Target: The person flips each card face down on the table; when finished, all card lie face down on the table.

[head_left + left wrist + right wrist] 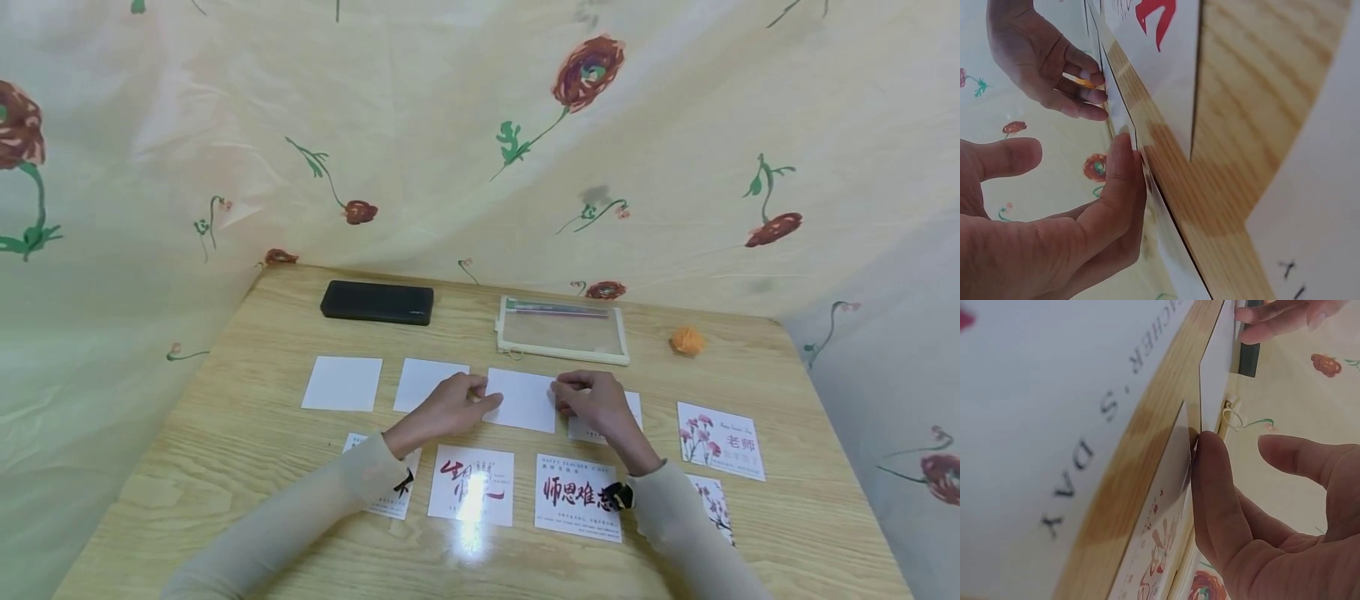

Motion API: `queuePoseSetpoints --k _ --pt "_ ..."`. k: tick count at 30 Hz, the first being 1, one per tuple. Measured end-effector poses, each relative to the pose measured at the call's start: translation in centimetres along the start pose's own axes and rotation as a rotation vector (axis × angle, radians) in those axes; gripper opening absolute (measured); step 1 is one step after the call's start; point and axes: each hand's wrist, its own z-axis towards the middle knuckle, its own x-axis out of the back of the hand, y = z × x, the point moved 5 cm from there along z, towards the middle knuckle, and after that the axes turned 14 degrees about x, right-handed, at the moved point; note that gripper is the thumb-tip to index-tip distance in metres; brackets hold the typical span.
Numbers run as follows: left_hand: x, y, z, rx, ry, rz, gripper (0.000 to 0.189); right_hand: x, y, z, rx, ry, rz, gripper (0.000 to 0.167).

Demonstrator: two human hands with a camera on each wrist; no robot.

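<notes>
A blank white card (pixel 521 400) lies flat on the table between my two hands. My left hand (pixel 452 406) is at its left edge, fingertips touching the surface there and thumb held apart, as the left wrist view shows. At the card's right edge is my right hand (pixel 596 402); in the right wrist view its fingers (pixel 1213 487) touch down by the card corner, with the thumb (pixel 1294 456) lifted away. Neither hand pinches anything. Under the right hand, a printed card (pixel 632 407) is partly hidden. Another blank card (pixel 427 379) sits left of the left hand.
A further blank card (pixel 342 383) lies far left. Nearer me are printed cards with red (pixel 472 483) and dark red (pixel 577 496) lettering, one partly under the left sleeve. Flower cards (pixel 722 440) lie right. Behind stand a black case (pixel 377 302), a clear pouch (pixel 562 333) and an orange crumpled object (pixel 687 341).
</notes>
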Motion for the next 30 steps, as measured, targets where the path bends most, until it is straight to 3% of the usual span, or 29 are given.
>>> queuePoseSetpoints --k 2,6,10,17,24,30 --pt "-0.1 0.0 0.0 0.007 0.021 0.014 0.032 0.2 0.0 -0.2 0.002 0.001 0.008 0.039" --pt "-0.2 0.3 -0.1 -0.013 0.062 0.005 0.054 1.0 -0.2 -0.8 0.011 0.01 -0.002 0.041" --pt "-0.6 0.9 0.1 -0.055 0.054 -0.044 0.051 2.2 -0.2 -1.5 0.032 0.028 -0.02 0.044" --pt "-2.6 2.2 0.7 -0.07 -0.034 -0.096 0.05 4.2 1.0 -2.7 0.023 0.053 -0.063 0.049" --pt "-5.1 3.8 1.2 -0.075 -0.123 -0.098 0.049 6.2 2.7 -4.2 -0.008 0.083 -0.037 0.053" --pt "-7.1 5.2 1.2 -0.093 -0.148 -0.161 0.051 7.8 4.2 -5.9 -0.111 0.08 -0.059 0.061"
